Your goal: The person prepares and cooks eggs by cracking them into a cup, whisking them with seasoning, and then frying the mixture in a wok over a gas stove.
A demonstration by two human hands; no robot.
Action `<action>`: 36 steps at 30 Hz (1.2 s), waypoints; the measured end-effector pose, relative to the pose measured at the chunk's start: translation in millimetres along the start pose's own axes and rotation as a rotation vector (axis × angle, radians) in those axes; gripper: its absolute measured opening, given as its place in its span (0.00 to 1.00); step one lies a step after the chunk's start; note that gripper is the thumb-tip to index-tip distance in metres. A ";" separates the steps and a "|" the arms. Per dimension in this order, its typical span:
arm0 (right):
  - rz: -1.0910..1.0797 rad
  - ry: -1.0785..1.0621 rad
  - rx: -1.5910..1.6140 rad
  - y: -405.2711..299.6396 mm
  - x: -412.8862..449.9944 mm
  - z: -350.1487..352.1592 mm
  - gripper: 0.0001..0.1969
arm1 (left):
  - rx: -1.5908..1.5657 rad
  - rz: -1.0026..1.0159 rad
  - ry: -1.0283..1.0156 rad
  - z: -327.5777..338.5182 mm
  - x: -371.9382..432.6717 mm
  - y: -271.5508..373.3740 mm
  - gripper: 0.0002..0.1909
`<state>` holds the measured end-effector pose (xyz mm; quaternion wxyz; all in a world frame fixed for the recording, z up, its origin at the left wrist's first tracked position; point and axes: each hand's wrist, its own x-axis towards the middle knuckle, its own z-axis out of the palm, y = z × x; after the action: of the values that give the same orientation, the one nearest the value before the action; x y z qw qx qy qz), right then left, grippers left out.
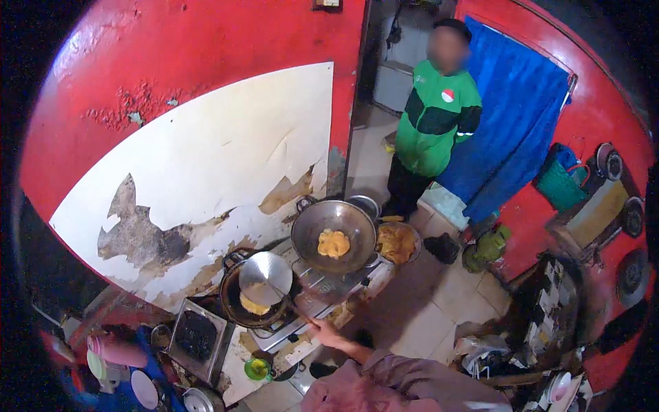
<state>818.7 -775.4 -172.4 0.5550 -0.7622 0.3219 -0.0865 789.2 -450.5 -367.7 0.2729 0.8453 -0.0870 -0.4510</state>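
My right hand (325,332) grips the handle of a wide, round metal skimmer (265,273). The skimmer's disc is over the left wok (229,309), which sits on a gas stove (293,329). Beneath the disc's lower edge, a yellow-golden piece of food (255,305) shows in the wok; the disc hides the remainder. A larger wok (309,221) stands farther along the stove with orange-golden food (333,243) in it. To its right, a round container (399,242) holds browned food. My left hand is out of view.
A person in a green and black jacket (435,123) stands beyond the stove near a blue curtain (507,113). A small green bowl (257,369) with yellow contents sits on the counter's near end. A square metal stand (198,335) is left of the stove.
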 end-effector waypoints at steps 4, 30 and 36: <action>-0.095 0.019 -0.047 14.6 -10.5 -51.1 0.15 | 0.057 0.027 -0.008 18.7 -9.9 -31.2 0.20; -0.183 0.045 -0.498 58.3 142.9 -336.8 0.10 | -0.363 -0.270 0.102 162.5 -31.8 68.4 0.19; -0.096 -0.119 -0.665 65.8 167.5 -355.9 0.13 | -0.278 -0.232 0.216 229.0 -53.9 119.5 0.20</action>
<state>749.0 -1166.6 -138.2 0.2890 -0.9195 0.2631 0.0418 584.4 -616.9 -366.4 0.3409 0.8473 0.1039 -0.3938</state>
